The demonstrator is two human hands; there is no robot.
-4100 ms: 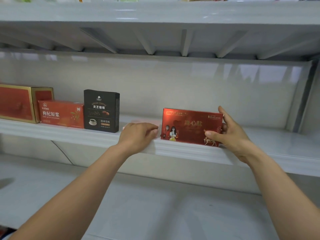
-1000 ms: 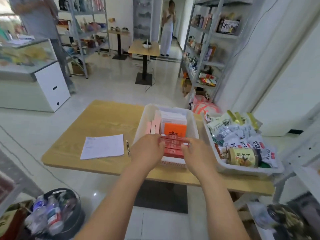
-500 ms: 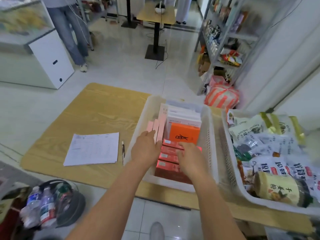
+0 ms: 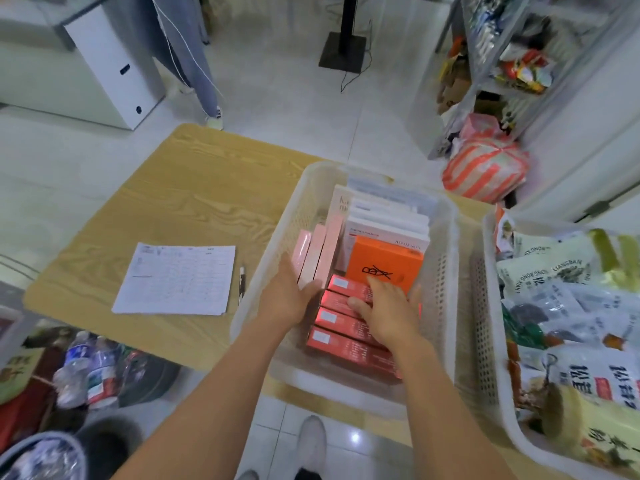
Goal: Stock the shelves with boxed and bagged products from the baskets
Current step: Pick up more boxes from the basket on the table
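A white plastic basket (image 4: 446,271) stands on a wooden table (image 4: 194,202) in front of me. It holds several red boxes (image 4: 341,329) on edge at the near end, an orange box (image 4: 384,261), pink boxes (image 4: 317,251) and white boxes (image 4: 388,223) behind. My left hand (image 4: 287,296) reaches down at the left ends of the red boxes, beside the pink ones. My right hand (image 4: 384,313) lies flat on top of the red boxes with its fingers spread. A second basket (image 4: 493,341) at the right is full of bagged products (image 4: 554,271).
A printed sheet (image 4: 180,278) and a pen (image 4: 241,284) lie on the table left of the basket. A person's legs (image 4: 194,64) stand beyond the table. A striped bag (image 4: 485,168) and a shelf rack (image 4: 502,64) are at the right; a bin of bottles (image 4: 86,372) is lower left.
I have turned from the shelf, where I set a red box, to the table. Both hands have come down into the basket onto the red boxes, and my view has tilted further down.
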